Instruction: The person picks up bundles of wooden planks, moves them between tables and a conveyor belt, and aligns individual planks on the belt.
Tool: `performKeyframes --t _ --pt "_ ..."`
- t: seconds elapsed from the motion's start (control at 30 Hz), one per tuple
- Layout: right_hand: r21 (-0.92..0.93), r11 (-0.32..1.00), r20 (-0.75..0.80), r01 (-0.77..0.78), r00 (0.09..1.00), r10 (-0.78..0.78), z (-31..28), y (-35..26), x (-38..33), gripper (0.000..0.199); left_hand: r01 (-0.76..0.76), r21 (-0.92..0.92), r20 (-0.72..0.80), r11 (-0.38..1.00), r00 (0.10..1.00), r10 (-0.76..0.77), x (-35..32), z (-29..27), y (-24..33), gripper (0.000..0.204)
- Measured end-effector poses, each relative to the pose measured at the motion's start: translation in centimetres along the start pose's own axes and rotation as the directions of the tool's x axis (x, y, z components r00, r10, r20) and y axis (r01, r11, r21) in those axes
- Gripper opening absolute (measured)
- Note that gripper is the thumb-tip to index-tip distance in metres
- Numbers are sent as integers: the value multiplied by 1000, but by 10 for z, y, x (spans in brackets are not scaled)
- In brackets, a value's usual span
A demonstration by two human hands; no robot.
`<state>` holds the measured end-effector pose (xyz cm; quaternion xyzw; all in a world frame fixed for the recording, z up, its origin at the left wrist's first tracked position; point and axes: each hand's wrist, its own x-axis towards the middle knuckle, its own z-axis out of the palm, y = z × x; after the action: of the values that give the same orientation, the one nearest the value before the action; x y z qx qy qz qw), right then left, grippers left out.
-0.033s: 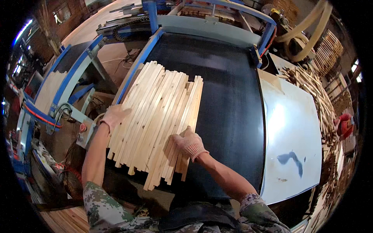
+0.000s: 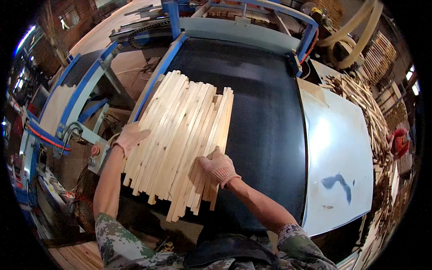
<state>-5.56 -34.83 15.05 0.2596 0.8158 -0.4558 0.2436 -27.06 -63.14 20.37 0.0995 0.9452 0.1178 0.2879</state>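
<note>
A row of pale wooden strips (image 2: 173,139), laid side by side with uneven ends, rests on a black conveyor belt (image 2: 265,121). My left hand (image 2: 130,136), in a pale knitted glove, grips the row's left edge, its thumb over the top and its other fingers hidden at the side. Against the right edge, nearer to me, is my right hand (image 2: 219,167) in a similar glove. Its thumb lies on top of the strips, and the fingers below are mostly out of sight. Between them the two hands clasp the row.
Blue rails (image 2: 157,81) edge the belt on the left, and a grey crossbar (image 2: 243,33) spans its far end. To the right lies a shiny metal sheet (image 2: 337,157), with heaped sticks (image 2: 360,101) beyond. A person in red (image 2: 399,143) is at the far right.
Both hands and the wooden strips stay practically in place. At the far right, the person in red has shifted slightly.
</note>
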Motion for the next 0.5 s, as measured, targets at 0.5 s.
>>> performKeyframes --t 0.5 --pt "92 996 18 -14 1000 12 -14 -9 -11 70 -5 -879 119 476 966 229 -10 29 -51 106"
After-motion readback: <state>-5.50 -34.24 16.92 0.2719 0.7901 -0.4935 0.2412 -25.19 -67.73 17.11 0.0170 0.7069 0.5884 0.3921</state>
